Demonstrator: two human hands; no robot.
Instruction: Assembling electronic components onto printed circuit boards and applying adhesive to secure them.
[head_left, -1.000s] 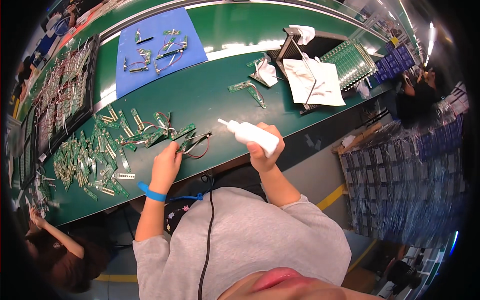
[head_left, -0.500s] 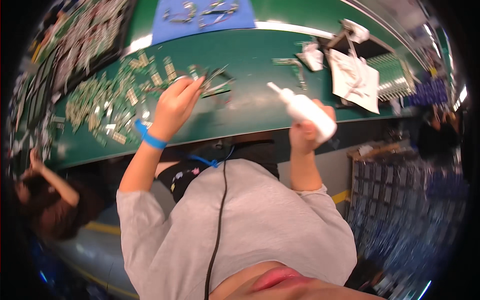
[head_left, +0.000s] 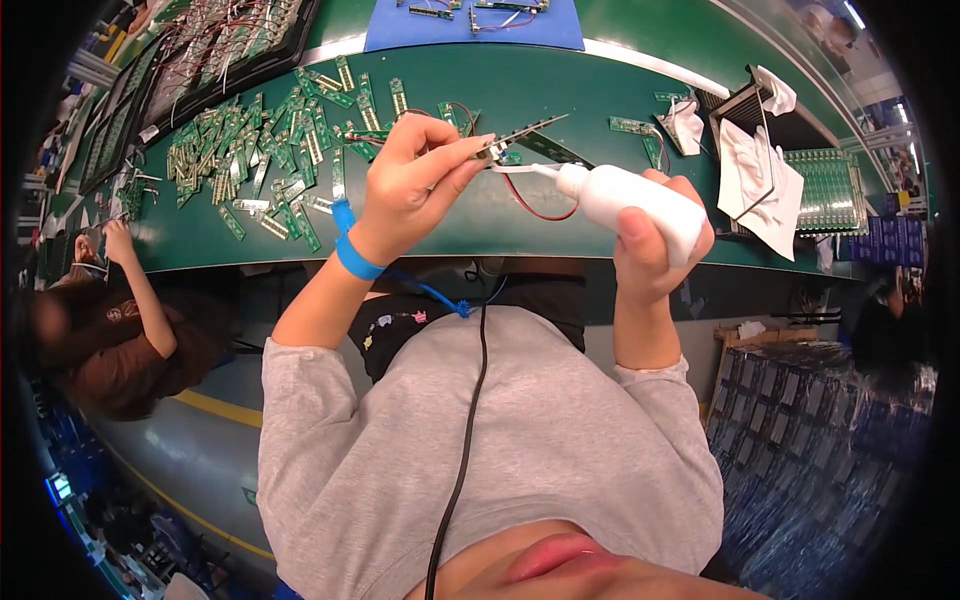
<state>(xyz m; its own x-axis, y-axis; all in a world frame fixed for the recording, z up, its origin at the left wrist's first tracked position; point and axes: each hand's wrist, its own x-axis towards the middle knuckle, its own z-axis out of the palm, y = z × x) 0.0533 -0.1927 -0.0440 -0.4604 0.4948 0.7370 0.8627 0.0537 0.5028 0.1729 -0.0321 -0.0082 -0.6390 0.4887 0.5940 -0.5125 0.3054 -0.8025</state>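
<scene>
Between thumb and fingers, my left hand (head_left: 418,185) pinches a narrow circuit board (head_left: 528,129), held tilted above the green bench. A red and black wire (head_left: 540,212) hangs below it. My right hand (head_left: 660,240) is wrapped round a white squeeze bottle (head_left: 640,205) with a thin nozzle. The nozzle tip points left, right by the board's wired end; whether it touches cannot be made out. Behind the held board, a dark strip (head_left: 556,150) lies slanted. A blue wrist strap (head_left: 357,255) circles my left wrist.
Loose small circuit boards (head_left: 270,155) are heaped at left, beside a black tray (head_left: 225,60) of wired boards. A blue mat (head_left: 475,35) lies at the back. At right stand a dark rack (head_left: 745,110), white paper (head_left: 760,190) and green panels (head_left: 825,190). Another person (head_left: 130,330) works at far left.
The bottle's nozzle has come down and left to the board in my left hand, closing the gap between my hands. The whole view has shifted, with bench things now further right.
</scene>
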